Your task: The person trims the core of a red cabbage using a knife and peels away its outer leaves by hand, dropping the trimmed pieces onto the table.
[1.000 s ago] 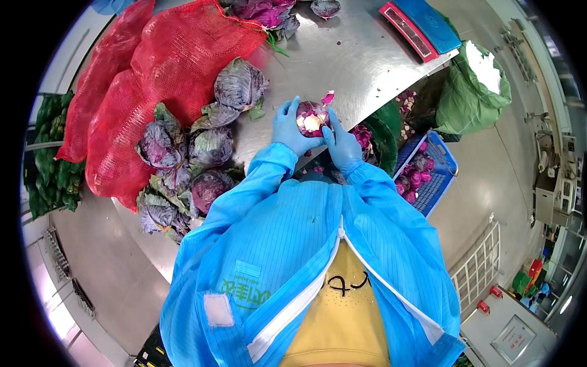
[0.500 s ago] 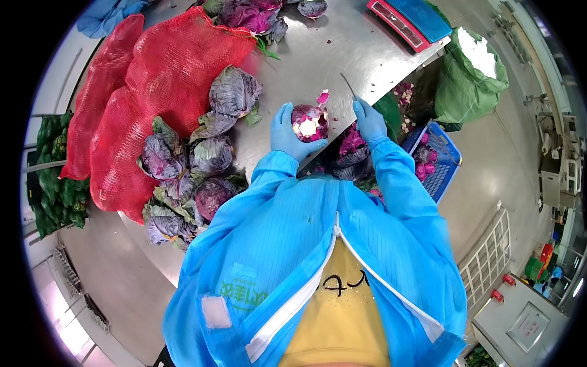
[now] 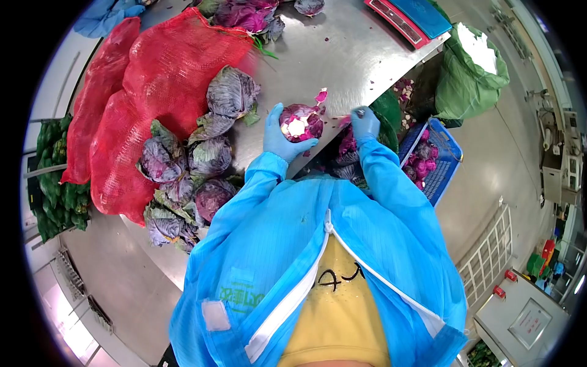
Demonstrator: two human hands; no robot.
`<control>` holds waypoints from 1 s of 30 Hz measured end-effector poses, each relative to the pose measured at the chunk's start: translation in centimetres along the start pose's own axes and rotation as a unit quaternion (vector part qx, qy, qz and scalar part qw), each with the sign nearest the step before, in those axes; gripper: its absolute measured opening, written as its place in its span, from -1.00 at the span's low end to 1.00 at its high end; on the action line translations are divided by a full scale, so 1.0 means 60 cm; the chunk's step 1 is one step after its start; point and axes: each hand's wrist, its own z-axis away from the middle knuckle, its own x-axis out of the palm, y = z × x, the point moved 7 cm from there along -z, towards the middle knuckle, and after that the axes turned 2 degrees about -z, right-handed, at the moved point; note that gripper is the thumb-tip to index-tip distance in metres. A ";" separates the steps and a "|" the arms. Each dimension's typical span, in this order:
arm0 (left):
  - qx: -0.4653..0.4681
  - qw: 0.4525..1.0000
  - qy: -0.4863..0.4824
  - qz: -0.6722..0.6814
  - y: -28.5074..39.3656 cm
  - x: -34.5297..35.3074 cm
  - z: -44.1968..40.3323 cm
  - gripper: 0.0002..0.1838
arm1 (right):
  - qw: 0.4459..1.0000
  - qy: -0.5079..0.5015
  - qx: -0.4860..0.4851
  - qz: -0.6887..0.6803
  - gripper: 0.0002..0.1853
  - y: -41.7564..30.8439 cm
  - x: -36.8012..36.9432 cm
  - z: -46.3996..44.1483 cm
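Observation:
My left hand [image 3: 283, 139], in a blue glove, is wrapped round the left and near side of a red cabbage [image 3: 304, 122] with its pale cut stem end facing up. A loose purple leaf piece [image 3: 321, 95] stands at the cabbage's far edge. To the right, my right hand [image 3: 365, 123], also gloved, is closed round a knife, whose blade is blurred and points left toward the cabbage. Dark outer leaves [image 3: 347, 160] lie below, between my two hands.
Red mesh sacks [image 3: 160, 79] and whole cabbages [image 3: 211, 155] cover the left of the steel table [image 3: 306, 55]. A red-and-blue scale [image 3: 416, 21] stands at the far right edge. Beyond the right edge are a blue crate [image 3: 448, 160] of small cabbages and a green sack [image 3: 468, 92].
My right hand left the cabbage and came up with the knife on the right; its blade then swung from pointing away to pointing left. My left hand and the cabbage shifted slightly left.

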 end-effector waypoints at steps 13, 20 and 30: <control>0.004 0.998 -0.038 0.049 -0.030 0.000 -0.024 0.29 | 0.926 -0.245 -0.287 -0.014 -0.37 -0.187 0.005 0.110; 0.001 0.994 -0.068 0.081 -0.028 0.002 -0.025 0.28 | 0.891 -0.333 -0.280 0.127 -0.34 -0.199 0.028 0.104; -0.006 0.993 -0.083 0.079 -0.021 0.001 -0.028 0.30 | 0.939 -0.259 -0.217 0.055 -0.46 -0.184 0.041 0.097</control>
